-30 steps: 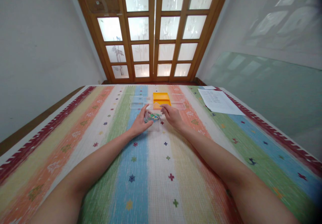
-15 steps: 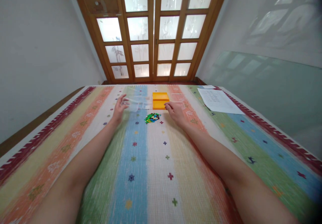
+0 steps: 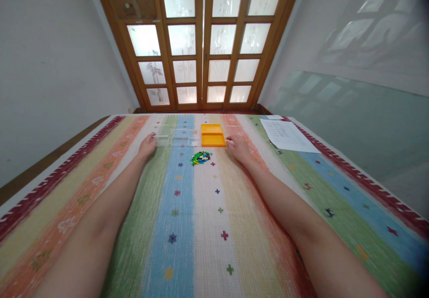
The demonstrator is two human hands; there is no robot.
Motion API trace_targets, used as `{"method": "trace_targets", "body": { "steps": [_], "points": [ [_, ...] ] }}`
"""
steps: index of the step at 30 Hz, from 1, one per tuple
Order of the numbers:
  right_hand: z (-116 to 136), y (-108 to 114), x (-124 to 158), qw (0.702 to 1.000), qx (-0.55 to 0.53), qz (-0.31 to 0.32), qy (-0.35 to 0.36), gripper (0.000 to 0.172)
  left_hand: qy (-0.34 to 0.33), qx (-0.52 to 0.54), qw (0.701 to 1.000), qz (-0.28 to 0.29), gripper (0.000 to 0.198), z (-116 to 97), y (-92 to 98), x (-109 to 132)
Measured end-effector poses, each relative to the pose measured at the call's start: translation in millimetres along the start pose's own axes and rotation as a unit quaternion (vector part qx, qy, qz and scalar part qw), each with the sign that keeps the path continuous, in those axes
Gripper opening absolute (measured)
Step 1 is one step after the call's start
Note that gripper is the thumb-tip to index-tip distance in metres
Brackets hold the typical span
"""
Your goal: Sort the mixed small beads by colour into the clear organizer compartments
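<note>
My left hand (image 3: 147, 146) has its fingers curled round the outer end of a clear plastic box (image 3: 162, 141) at the left of a row. More clear boxes (image 3: 180, 140) stand between it and the orange divided box (image 3: 213, 140). Just right of the orange box, my right hand (image 3: 237, 148) is closed at the front of another clear box (image 3: 233, 127), which it partly covers. In front of the row lies a small pile of toy building bricks (image 3: 200, 158), green, blue, white, yellow and dark; neither hand touches it.
A striped, patterned cloth (image 3: 208, 208) covers the table. Printed paper sheets (image 3: 288, 135) lie at the back right. Beyond the table's far edge stand wooden doors with glass panes (image 3: 204, 63), and walls rise on both sides.
My left hand has moved left and its spread fingers have closed at the clear box's end. My right hand has shifted right, off the orange box's corner. The view has tilted slightly.
</note>
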State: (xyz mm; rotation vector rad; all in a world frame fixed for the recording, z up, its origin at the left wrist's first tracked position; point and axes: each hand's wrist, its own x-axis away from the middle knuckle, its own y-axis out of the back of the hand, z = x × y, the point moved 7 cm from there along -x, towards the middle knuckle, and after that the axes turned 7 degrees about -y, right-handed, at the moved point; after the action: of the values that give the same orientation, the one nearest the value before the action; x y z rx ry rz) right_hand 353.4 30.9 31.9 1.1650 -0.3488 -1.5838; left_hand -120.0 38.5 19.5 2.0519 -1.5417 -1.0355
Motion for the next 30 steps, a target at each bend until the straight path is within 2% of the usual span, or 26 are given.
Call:
{"method": "trace_targets", "body": {
  "steps": [3, 5, 9, 11, 14, 18, 22, 30],
  "points": [
    [-3, -6, 0, 0.999, 0.023, 0.021, 0.019, 0.030, 0.010, -0.015, 1.000, -0.018, 0.055, 6, -0.8, -2],
    [-3, -7, 1, 0.999, 0.028, 0.020, 0.016, 0.030, -0.008, -0.037, 0.998, -0.040, 0.051, 5, 1.5, -1],
    [-1, -15, 3, 0.997, 0.057, 0.039, 0.027, 0.032, -0.044, -0.115, 0.988, -0.095, 0.040, -5, 8.8, 8],
    [-1, -20, 4, 0.996, 0.064, 0.055, 0.039, 0.034, -0.076, -0.142, 0.984, -0.070, 0.036, -18, 2.7, 13],
    [-5, -25, 5, 0.994, 0.068, 0.068, 0.051, 0.036, -0.127, -0.157, 0.979, 0.004, 0.035, -39, -15.0, 21],
    [-8, -28, 5, 0.993, 0.076, 0.076, 0.056, 0.030, -0.171, -0.158, 0.972, 0.021, 0.035, -57, -26.5, 27],
    [-7, -28, 4, 0.992, 0.084, 0.081, 0.055, 0.025, -0.180, -0.132, 0.973, 0.055, 0.034, -58, -34.5, 24],
    [-3, -23, 5, 0.992, 0.077, 0.084, 0.054, 0.025, -0.179, -0.106, 0.976, 0.068, 0.034, -52, -36.1, 15]
  ]
}}
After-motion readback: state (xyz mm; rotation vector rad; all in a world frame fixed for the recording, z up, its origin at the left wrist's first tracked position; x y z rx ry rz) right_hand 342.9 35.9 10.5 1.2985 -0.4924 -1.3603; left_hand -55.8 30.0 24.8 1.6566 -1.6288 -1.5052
